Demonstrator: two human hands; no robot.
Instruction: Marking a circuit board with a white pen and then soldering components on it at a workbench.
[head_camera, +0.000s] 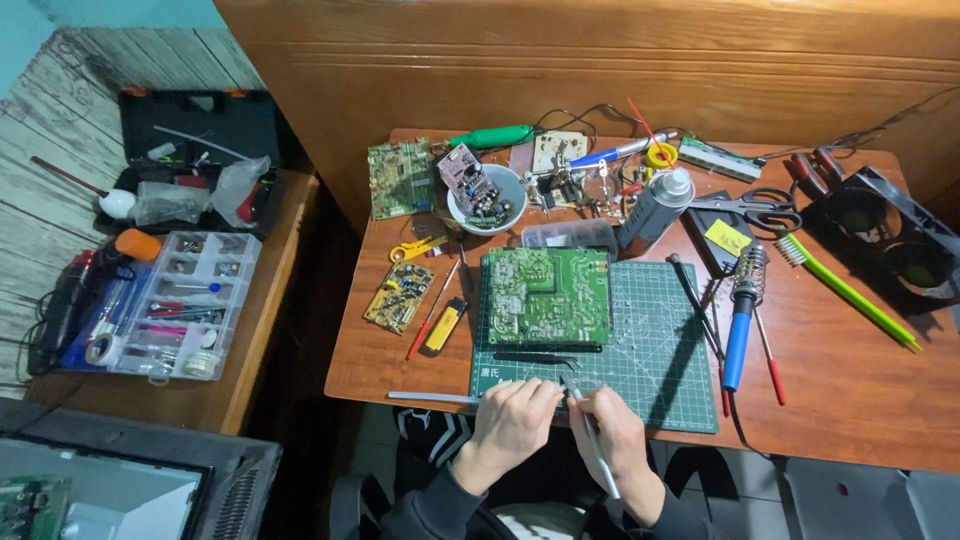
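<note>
This is a small electronics repair workshop. A wooden tabletop (850, 390) carries a green cutting mat (650, 360) with a large green circuit board (546, 297) on it, smaller boards at the far left, a blue-handled soldering iron (738, 335) to the right, a spray can (655, 207), scissors (755, 210) and screwdrivers. On a bench to the left stand a clear parts organiser (185, 305) and an open black tool case (200, 130)

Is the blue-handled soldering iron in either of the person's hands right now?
No. The blue-handled soldering iron lies on the table right of the green cutting mat, apart from both hands, which meet at the mat's near edge.
</note>
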